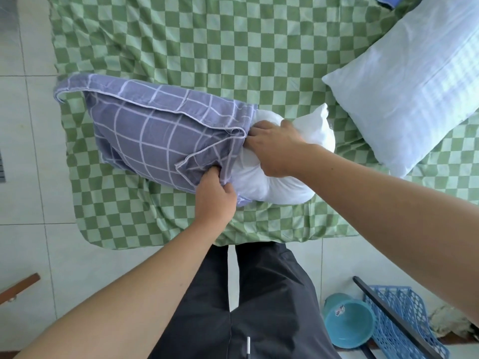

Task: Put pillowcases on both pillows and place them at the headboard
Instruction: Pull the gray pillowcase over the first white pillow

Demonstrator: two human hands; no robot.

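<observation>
White bare pillow (404, 94) lies beside the half-cased pillow (274, 182).

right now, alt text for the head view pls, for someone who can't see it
A person's left hand grips a purple checked pillowcase while the right hand pushes a white pillow in. A bare second pillow lies on the green checked bed.

Both forearms are bare, no sleeves showing; hands without rings or gloves; dark grey loose trousers (259, 307); a small white drawstring tip (248, 344).
</observation>
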